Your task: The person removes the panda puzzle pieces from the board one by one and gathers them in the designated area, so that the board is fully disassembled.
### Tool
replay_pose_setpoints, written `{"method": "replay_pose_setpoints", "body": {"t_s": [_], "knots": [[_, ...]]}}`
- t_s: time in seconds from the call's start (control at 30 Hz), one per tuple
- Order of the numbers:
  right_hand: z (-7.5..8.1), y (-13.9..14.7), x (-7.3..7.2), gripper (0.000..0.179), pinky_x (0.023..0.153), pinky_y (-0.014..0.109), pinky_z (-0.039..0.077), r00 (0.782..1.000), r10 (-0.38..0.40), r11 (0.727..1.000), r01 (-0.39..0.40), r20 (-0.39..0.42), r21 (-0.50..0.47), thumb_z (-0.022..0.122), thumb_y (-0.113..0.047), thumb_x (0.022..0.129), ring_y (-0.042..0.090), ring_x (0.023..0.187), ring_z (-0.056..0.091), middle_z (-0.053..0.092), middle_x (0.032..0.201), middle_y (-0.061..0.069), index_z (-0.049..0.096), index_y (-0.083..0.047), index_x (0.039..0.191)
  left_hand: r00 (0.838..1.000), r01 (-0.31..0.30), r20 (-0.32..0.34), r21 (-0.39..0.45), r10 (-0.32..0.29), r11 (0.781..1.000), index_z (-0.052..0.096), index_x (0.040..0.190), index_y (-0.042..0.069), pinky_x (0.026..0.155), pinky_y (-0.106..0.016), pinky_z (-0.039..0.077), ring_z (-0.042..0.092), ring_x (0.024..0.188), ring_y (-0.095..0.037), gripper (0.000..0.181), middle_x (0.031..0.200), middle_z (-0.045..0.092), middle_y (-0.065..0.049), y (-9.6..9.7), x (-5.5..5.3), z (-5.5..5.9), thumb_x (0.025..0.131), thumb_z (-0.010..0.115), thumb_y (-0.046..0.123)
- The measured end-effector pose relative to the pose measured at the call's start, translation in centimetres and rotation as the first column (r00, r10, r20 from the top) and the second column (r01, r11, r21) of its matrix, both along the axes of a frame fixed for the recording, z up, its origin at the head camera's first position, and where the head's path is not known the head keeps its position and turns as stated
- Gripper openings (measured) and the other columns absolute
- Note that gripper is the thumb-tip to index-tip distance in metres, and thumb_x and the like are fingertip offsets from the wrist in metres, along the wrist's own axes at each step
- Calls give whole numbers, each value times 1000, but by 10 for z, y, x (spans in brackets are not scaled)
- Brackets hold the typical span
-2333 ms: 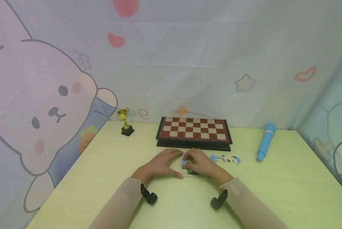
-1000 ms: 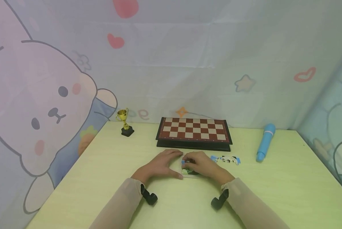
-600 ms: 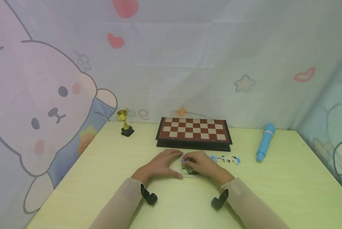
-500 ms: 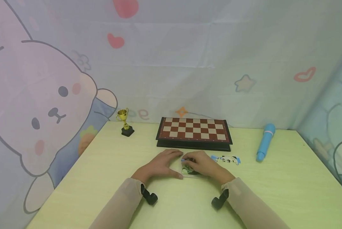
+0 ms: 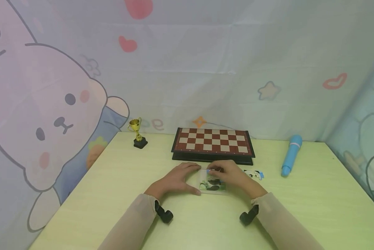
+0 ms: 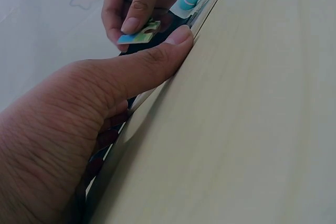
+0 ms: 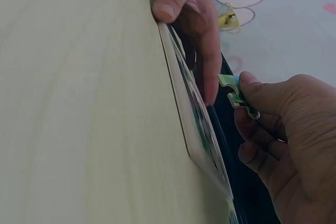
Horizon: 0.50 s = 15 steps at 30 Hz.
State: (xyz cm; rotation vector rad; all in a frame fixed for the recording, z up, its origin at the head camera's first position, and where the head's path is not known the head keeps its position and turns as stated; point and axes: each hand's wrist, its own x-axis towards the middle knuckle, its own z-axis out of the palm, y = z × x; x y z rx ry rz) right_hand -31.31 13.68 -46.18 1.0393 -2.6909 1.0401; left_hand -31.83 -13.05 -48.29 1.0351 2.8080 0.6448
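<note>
A flat picture puzzle board (image 5: 202,178) with a pale rim lies on the table, its lower part showing green and black pieces. At its left edge rests my left hand (image 5: 176,178), thumb and fingers spread along the side, the thumb touching the near corner. Above the board my right hand (image 5: 230,173) pinches a small puzzle piece (image 7: 231,90), green and blue with a cut-out notch, between thumb and fingers. In the left wrist view this puzzle piece (image 6: 140,34) is raised and tilted. The right hand covers the board's upper right part.
More puzzle pieces (image 5: 252,174), white, black and blue, lie right of the right hand. Behind stands a folded chessboard box (image 5: 212,142). A gold trophy cup (image 5: 138,133) is at the back left, a blue toy microphone (image 5: 291,155) at the right. A printed cloth hangs behind the table.
From low over the board, my right hand has lifted and shifted right and back with the puzzle piece, baring more of the board's picture. My left hand stays in place.
</note>
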Motion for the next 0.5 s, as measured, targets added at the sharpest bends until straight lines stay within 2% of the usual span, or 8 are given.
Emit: {"method": "replay_pose_setpoints", "body": {"t_s": [0.17,0.5], "knots": [[-4,21,1,14,75,28,56,998,-55,999,55,-4,-1,70,-29,97,6,84,63,70,95,-12,74,-22,108,1000,-3,-5,1,3,1000,42,154,26,117,-44,31,33,145,-19,105,157,39,4,0,0,-1,69,71,80],[-10,66,11,6,66,25,52,993,-115,993,115,10,-24,73,-25,94,7,74,58,66,85,-13,73,-21,99,1000,1,-10,-6,-1,1000,42,154,26,118,-44,29,32,146,-19,106,157,38,5,1,-1,-2,68,72,80]]}}
